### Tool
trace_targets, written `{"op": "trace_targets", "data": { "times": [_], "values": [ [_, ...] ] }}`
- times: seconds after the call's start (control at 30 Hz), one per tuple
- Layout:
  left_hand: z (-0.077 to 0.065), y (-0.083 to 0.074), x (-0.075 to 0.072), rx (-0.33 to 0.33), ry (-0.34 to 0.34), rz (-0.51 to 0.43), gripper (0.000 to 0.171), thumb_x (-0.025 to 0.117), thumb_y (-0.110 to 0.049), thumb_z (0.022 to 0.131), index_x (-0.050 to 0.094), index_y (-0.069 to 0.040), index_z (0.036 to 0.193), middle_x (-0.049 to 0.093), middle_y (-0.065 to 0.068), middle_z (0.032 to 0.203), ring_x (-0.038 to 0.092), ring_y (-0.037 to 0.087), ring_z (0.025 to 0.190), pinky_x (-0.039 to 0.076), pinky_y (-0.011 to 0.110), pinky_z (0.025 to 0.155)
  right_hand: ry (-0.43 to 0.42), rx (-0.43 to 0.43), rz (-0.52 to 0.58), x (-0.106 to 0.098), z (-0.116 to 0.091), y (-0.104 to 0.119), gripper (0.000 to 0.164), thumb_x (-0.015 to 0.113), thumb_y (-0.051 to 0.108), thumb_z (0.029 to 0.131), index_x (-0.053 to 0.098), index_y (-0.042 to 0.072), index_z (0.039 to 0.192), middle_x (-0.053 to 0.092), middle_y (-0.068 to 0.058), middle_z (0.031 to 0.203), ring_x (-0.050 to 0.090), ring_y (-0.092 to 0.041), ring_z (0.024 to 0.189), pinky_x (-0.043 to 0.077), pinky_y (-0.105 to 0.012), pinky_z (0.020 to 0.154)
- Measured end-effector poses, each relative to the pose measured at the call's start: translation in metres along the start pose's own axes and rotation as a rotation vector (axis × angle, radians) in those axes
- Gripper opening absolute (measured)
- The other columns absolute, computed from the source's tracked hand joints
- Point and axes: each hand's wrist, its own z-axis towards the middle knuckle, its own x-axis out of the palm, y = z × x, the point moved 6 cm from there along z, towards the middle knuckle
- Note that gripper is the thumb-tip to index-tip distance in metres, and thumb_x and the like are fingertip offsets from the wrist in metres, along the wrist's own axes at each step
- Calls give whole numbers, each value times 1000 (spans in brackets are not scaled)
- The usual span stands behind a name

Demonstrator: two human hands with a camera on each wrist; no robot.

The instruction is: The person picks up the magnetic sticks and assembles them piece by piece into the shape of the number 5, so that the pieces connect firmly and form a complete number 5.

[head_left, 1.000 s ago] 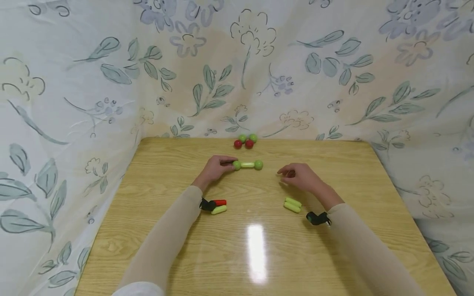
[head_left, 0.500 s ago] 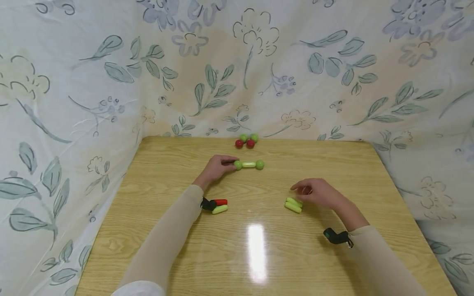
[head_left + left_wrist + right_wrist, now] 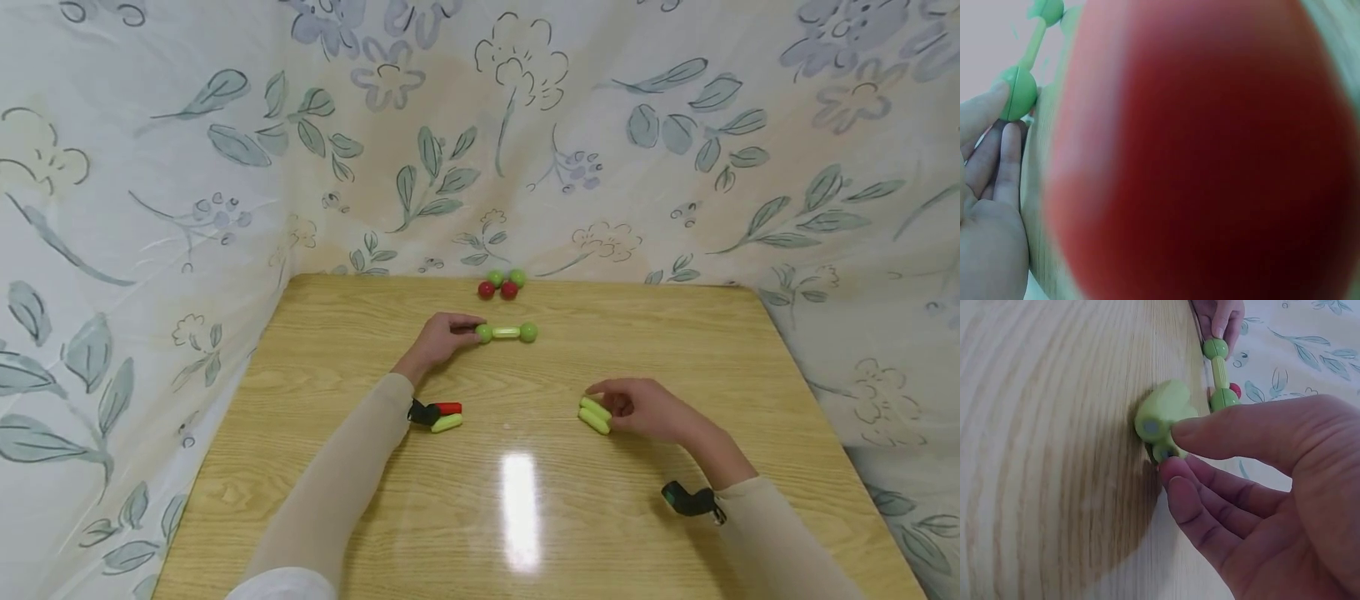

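Note:
My left hand point(image 3: 444, 336) pinches a green ball point(image 3: 484, 333) at one end of a dumbbell-shaped piece. A pale yellow-green rod point(image 3: 506, 332) joins it to a second green ball point(image 3: 528, 332). My right hand point(image 3: 654, 410) has thumb and fingertips at the right ends of two yellow-green magnetic rods point(image 3: 1164, 406), which lie side by side on the table. In the right wrist view the thumb touches one rod, and a rod end with a grey disc sits between thumb and fingers. A blurred red rod point(image 3: 1210, 150) fills most of the left wrist view.
Two red balls point(image 3: 498, 290) and two green balls point(image 3: 506, 278) are grouped at the back edge of the wooden table point(image 3: 337, 483). Near the left wrist lie a red rod point(image 3: 448, 408) and a yellow-green rod point(image 3: 447, 423). A floral cloth point(image 3: 555, 167) hangs behind.
My right hand has moved down and to the right from beside the dumbbell-shaped piece to the two yellow-green rods. My left hand keeps its hold on the green ball.

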Motion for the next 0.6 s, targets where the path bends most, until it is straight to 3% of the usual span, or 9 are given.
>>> {"op": "trace_targets", "data": {
  "times": [0.23,0.6],
  "values": [
    [1,1,0,-6,6,-4,35,78,-10,102,75,-5,137,71,12,141,70,22,122,54,35,106,19,-24,9,4,0,4,53,82,0,94,66,3,144,68,1,100,63,-14,87,58,-31,76],
    [0,0,0,-12,12,-7,35,78,-11,102,75,-5,137,71,11,141,70,22,122,54,36,107,13,-32,-11,5,0,14,55,84,-2,90,66,0,142,63,-8,113,61,-18,89,56,-33,76]
  ]
}}
